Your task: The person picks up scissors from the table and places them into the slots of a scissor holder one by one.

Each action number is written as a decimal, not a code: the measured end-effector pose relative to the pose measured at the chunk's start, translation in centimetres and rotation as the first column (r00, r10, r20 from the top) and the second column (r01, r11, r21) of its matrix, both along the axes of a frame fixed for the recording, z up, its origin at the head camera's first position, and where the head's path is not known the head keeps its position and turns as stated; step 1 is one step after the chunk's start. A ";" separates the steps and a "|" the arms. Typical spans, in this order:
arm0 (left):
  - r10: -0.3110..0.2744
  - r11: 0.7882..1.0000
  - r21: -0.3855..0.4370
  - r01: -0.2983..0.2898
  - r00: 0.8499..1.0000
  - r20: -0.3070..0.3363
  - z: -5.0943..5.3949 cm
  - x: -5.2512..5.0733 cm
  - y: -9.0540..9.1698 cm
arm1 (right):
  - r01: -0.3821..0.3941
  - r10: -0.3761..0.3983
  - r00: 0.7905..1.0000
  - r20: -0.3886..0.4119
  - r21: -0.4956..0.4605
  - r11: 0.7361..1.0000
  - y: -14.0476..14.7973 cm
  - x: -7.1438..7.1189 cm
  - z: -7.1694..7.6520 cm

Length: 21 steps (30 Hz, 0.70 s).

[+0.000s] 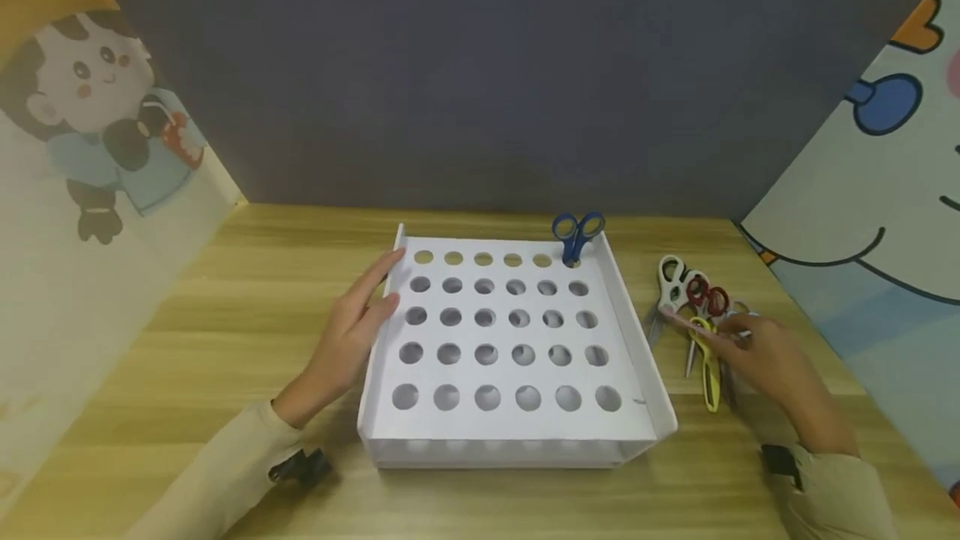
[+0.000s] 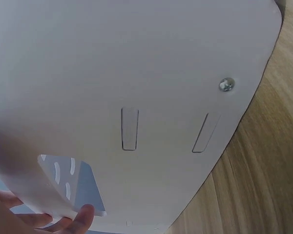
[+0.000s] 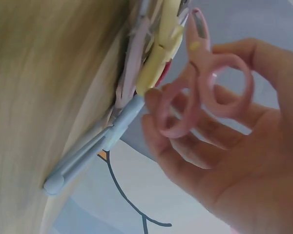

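Observation:
A white rack (image 1: 502, 336) with rows of round holes sits before me. My left hand (image 1: 345, 336) holds its left side panel (image 2: 171, 63), fingertips by a cut-out in the left wrist view. Blue scissors (image 1: 573, 242) stand handles-up in the back right hole. On the right, my right hand (image 1: 776, 357) holds small pink scissors (image 3: 200, 73) between thumb and fingers, handle loops towards the palm. Beside it lie yellow scissors (image 1: 707, 365), white scissors with dark-lined loops (image 1: 672, 294), red scissors (image 1: 701, 294) and a light blue pair (image 3: 119, 124), partly overlapping.
The wood-grain table (image 1: 195, 332) carries everything. A dark panel (image 1: 480, 73) rises behind, and cartoon-printed walls (image 1: 82, 157) flank both sides. The rack has raised side walls (image 1: 633, 340).

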<state>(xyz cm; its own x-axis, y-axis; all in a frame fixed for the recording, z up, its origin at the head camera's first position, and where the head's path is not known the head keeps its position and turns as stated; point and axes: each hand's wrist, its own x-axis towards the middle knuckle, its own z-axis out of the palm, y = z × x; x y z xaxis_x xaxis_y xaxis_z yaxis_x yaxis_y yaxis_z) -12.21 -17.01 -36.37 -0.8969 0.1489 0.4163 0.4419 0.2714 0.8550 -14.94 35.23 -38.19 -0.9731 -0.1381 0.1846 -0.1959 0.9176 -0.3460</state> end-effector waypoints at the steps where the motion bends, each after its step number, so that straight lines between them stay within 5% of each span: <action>1: -0.008 1.000 0.000 0.008 1.000 0.000 0.0 -0.1 0.1 | 0.000 0.000 1.000 -0.022 0.000 1.000 0.1 0.1 -0.1; 9: 0.003 1.000 -0.012 -0.003 1.000 -0.011 -0.1 -0.5 0.4 | -0.011 0.011 0.976 -0.219 0.002 1.000 0.1 0.1 -0.7; 16: -0.005 1.000 -0.006 0.005 1.000 -0.013 -0.1 -0.4 0.3 | -0.015 -0.002 0.963 -0.269 -0.061 0.998 -0.4 0.0 -0.9; 21: 0.002 1.000 -0.003 -0.002 1.000 -0.004 -0.3 -0.1 0.3 | 0.058 -0.099 0.949 -0.301 -0.142 0.988 -0.8 0.2 -0.5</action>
<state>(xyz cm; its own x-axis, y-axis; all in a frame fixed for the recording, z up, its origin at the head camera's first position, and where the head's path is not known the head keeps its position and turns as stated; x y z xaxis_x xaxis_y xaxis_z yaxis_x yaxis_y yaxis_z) -12.30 -16.66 -36.67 -0.8954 0.1487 0.4196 0.4451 0.2745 0.8524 -14.75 34.46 -38.66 -0.8735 -0.0189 0.4865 -0.2407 0.8853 -0.3978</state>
